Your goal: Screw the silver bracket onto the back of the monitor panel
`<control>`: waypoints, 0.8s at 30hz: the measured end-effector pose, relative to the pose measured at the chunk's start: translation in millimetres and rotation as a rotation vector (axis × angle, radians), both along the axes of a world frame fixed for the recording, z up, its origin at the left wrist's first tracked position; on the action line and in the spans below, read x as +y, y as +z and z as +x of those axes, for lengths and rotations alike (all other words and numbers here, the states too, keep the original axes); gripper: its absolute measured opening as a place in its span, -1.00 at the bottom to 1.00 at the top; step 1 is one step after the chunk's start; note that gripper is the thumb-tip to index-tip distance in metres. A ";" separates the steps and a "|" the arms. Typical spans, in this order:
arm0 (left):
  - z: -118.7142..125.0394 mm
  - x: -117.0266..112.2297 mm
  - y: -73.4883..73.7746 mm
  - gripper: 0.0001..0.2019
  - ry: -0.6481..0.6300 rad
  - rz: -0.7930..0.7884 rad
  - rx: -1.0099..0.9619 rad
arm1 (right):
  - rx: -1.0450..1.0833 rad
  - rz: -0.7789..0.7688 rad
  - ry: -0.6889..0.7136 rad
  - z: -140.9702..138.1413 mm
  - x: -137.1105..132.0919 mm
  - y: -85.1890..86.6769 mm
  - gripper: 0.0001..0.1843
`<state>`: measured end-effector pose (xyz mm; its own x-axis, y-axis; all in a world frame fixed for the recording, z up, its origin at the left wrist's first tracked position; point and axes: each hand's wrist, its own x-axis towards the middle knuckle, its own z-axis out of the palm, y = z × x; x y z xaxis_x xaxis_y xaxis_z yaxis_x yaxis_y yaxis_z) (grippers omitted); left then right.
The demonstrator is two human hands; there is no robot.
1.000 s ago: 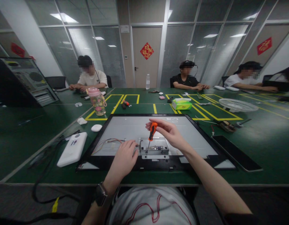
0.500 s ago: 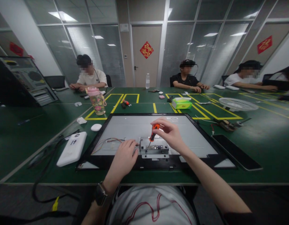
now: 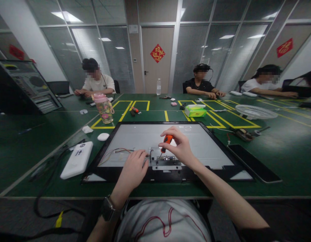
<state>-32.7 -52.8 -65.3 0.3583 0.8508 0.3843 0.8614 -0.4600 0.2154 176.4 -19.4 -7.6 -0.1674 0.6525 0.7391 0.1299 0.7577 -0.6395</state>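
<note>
A monitor panel [image 3: 208, 148] lies face down on the green table, its grey back up. A small metal circuit housing [image 3: 166, 161] sits near its front edge, with thin wires [image 3: 115, 152] running left. My right hand [image 3: 179, 146] is closed on an orange-handled screwdriver [image 3: 166, 141], its tip down on the housing's left part. My left hand [image 3: 132, 169] rests curled on the panel beside the housing's left edge, fingertips pinched at the wires' end; what they hold is too small to make out.
A white device [image 3: 76, 159] and black cables lie left of the panel. A dark phone [image 3: 253, 163] lies right. Behind are a pink-lidded bottle [image 3: 104, 108], a green tissue box [image 3: 195, 111], a white fan [image 3: 256, 112] and a computer case [image 3: 24, 87]. Several people sit at the far side.
My right hand has lowered and closed further over the screwdriver handle, hiding more of the orange grip. My left hand has stayed in place.
</note>
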 end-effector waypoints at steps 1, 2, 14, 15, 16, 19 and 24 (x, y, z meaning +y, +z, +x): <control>0.2 0.0 0.0 -0.78 0.002 0.001 0.000 | 0.002 0.013 -0.003 -1.2 -0.6 -0.1 -0.81; 0.3 0.0 0.2 -0.78 0.004 0.002 -0.001 | 0.007 0.015 0.005 -2.0 -1.5 0.5 -0.84; -0.7 -0.4 1.1 -0.78 0.005 -0.005 -0.009 | 0.013 -0.316 0.481 16.6 0.6 15.8 -0.70; -0.6 -0.4 0.9 -0.78 0.004 -0.005 -0.008 | 0.011 -0.311 0.465 17.3 0.9 15.8 -0.74; -0.5 -0.5 0.9 -0.78 0.004 -0.002 -0.009 | 0.017 -0.298 0.433 17.4 0.8 15.4 -0.78; -0.1 -0.8 1.4 -0.79 0.003 0.000 -0.013 | 0.062 -0.288 0.364 15.2 -0.7 12.8 -0.79; -0.1 -0.8 2.2 -0.79 0.010 0.012 -0.018 | 0.052 -0.325 0.453 12.3 -3.6 12.6 -0.67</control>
